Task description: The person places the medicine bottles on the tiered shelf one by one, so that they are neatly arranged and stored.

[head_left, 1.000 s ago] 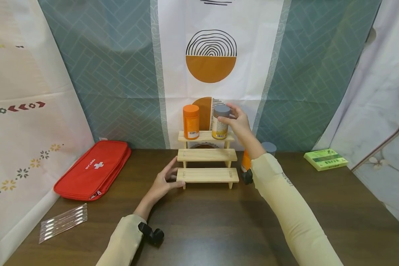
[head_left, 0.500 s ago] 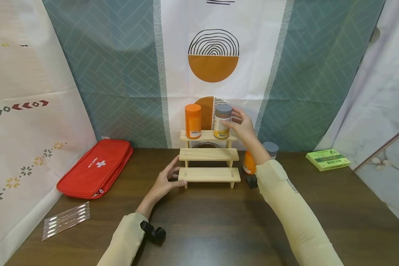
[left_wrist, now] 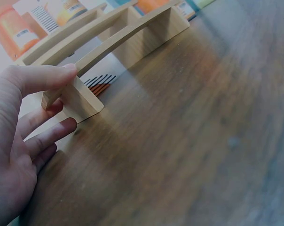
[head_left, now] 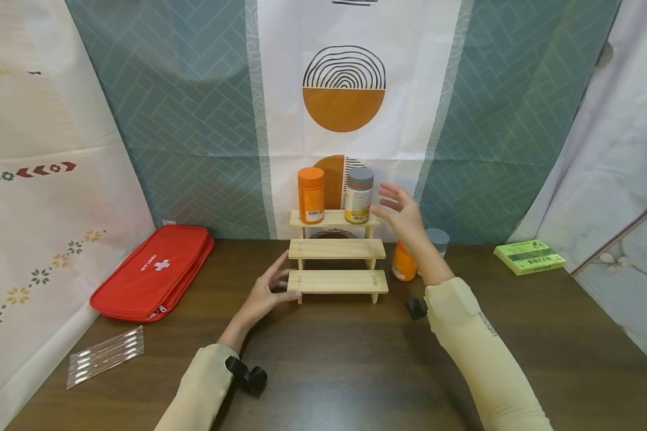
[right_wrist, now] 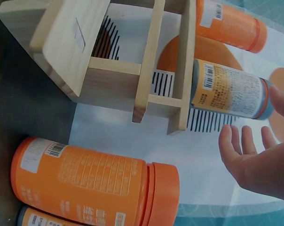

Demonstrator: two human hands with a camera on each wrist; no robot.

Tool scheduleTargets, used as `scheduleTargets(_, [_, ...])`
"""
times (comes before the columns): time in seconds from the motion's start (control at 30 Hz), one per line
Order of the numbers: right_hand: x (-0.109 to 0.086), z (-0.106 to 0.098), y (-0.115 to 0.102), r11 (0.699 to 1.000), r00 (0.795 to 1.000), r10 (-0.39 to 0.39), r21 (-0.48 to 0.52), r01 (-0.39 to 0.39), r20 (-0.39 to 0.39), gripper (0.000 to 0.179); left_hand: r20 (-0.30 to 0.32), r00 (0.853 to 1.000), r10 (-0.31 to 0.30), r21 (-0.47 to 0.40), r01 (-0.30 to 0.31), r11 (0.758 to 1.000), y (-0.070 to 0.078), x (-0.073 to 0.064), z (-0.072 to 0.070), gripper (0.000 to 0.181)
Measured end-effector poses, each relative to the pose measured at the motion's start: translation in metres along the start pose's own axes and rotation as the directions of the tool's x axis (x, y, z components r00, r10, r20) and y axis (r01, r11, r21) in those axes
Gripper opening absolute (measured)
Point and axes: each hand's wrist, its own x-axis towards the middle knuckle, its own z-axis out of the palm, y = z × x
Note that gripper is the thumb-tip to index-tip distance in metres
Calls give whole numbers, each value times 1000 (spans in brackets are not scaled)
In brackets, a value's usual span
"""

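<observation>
Both sleeved arms (head_left: 482,353) extended: left grip (head_left: 261,297) low, thumb (left_wrist: 45,79) above fingers (left_wrist: 50,140), right grip (head_left: 402,212) higher, loosely spread.

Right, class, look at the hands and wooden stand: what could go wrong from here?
The right hand sits close to the grey-capped bottle atop the wooden stand, so a brush might tip it.
The left hand grips the end of the lowest step; a tug could shift the stand, unsettling that bottle and the upper orange bottle.
If lowered, the right forearm might knock the lower orange bottle beside the stand.
</observation>
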Motion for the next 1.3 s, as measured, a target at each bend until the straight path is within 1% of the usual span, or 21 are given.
scheduleTargets(0.17, [-15,-14,-2,1000,1000,-1,-21,1,-8,62,9,1000,8,4,-8,1000,1,3,5,93])
scheduleTargets(0.27, [-24,-24,-3,999,1000,-24,-37,24,1,62,9,1000,13,8,-14,1000,1,3,6,93])
scheduleTargets(0.37, [-30,-30,0,998,999,-40,-47,40,0,61,-11,1000,-2,10,2,1000,-1,0,6,94])
scheduleTargets(0.57, [-41,-37,11,1000,999,0,-2,0,-43,57,-27,999,-33,16,34,999,-6,-8,3,95])
scheduleTargets(0.63, [-42,-39,13,1000,999,0,2,0,-54,56,-27,999,-32,13,33,999,-6,-7,3,95])
scheduleTargets(0.8, [-41,-50,15,1000,996,-22,-18,20,-82,55,-18,1000,2,19,-1,1000,-5,-1,4,95])
scheduleTargets(0.93, [-40,-58,16,999,994,-24,-24,21,-104,55,-19,1000,4,20,-4,1000,-3,1,2,94])
scheduleTargets(1.03, [-39,-64,18,1000,992,-24,-11,23,-120,53,-26,1000,0,31,0,1000,-2,1,1,94])
scheduleTargets(1.13, [-38,-69,20,999,990,-28,22,32,-136,49,-26,1000,4,41,-3,999,-3,1,0,94])
scheduleTargets(1.3, [-39,-78,27,998,990,-27,53,35,-139,46,-1,1000,17,39,-17,999,-3,2,0,94])
